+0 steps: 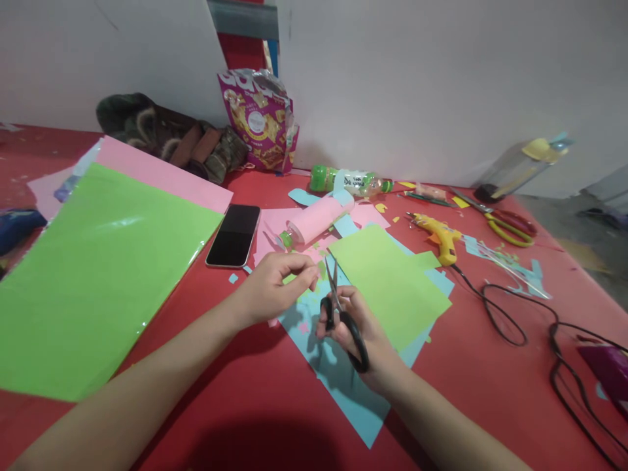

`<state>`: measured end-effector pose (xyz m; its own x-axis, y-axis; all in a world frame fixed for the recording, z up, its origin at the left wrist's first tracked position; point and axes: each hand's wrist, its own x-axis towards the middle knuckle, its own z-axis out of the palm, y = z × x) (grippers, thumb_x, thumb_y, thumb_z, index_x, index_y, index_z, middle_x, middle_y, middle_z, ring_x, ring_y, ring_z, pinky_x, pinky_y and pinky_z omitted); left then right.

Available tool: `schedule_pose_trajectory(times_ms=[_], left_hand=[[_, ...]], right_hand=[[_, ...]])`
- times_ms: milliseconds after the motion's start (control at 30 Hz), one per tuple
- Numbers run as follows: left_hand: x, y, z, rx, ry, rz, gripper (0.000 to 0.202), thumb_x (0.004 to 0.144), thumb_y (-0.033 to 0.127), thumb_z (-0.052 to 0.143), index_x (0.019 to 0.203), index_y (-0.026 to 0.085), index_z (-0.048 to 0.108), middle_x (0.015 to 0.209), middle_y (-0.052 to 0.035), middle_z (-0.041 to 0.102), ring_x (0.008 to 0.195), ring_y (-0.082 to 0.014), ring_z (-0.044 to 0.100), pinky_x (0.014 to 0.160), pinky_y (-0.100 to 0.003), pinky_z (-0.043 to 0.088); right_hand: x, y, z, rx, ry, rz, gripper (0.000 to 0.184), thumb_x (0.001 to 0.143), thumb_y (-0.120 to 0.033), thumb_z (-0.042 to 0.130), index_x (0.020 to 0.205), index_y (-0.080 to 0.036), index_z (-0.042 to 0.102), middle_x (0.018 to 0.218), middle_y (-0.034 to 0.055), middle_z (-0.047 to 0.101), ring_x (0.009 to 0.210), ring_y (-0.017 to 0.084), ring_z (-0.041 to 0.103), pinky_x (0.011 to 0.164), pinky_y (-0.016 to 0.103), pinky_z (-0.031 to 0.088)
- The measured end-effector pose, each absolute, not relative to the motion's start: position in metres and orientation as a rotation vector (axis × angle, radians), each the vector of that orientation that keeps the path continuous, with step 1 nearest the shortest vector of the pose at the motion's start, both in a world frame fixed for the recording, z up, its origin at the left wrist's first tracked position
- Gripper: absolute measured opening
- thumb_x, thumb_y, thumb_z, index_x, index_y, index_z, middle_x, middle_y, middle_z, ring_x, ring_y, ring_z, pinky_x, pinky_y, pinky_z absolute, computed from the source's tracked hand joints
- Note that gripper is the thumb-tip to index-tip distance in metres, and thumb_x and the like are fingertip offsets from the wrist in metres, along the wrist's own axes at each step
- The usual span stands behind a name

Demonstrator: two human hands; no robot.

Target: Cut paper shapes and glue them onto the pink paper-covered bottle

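My right hand (360,327) has its fingers in the handles of black-handled scissors (335,294). Their blades point up and away, slightly parted. Just left of the blades, my left hand (284,284) is closed in a pinch; whatever it holds, if anything, is too small or hidden to make out. Beneath both hands lies light blue paper (363,412) with small green and pink cut pieces on it. A green sheet (392,288) overlaps the blue paper to the right. Beyond my hands lies a bottle wrapped in pink paper (318,219).
Left are a phone (233,235) and packed green sheets (98,281). A snack bag (260,121) and a green-capped bottle (350,181) are at the back. On the right lie a yellow glue gun (441,239) with a looping black cord (510,340), and larger scissors (507,226).
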<state>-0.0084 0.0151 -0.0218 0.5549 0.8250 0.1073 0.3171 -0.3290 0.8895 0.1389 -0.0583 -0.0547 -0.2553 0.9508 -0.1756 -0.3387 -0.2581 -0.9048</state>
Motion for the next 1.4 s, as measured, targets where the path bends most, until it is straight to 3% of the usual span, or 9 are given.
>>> schedule_pose_trajectory(times_ms=[533, 1400], left_hand=[[-0.003, 0.006, -0.020, 2.028, 1.099, 0.793, 0.027, 0.075, 0.018, 0.038, 0.049, 0.014, 0.040, 0.047, 0.0043, 0.036, 0.047, -0.0058, 0.034, 0.047, -0.017, 0.030], [0.000, 0.001, -0.019, 2.137, 1.055, 0.815, 0.026, 0.077, 0.016, 0.038, 0.052, 0.014, 0.044, 0.049, 0.0033, 0.044, 0.047, -0.0062, 0.040, 0.049, -0.017, 0.032]], right_hand=[[0.140, -0.062, -0.053, -0.825, -1.031, 1.813, 0.041, 0.065, -0.048, 0.060, 0.090, -0.026, 0.037, 0.079, -0.0015, 0.045, 0.063, 0.010, 0.047, 0.059, 0.026, 0.037], [0.143, -0.061, -0.053, -0.786, -1.055, 1.822, 0.041, 0.067, -0.049, 0.058, 0.090, -0.024, 0.035, 0.080, -0.0017, 0.044, 0.064, 0.008, 0.047, 0.062, 0.025, 0.035]])
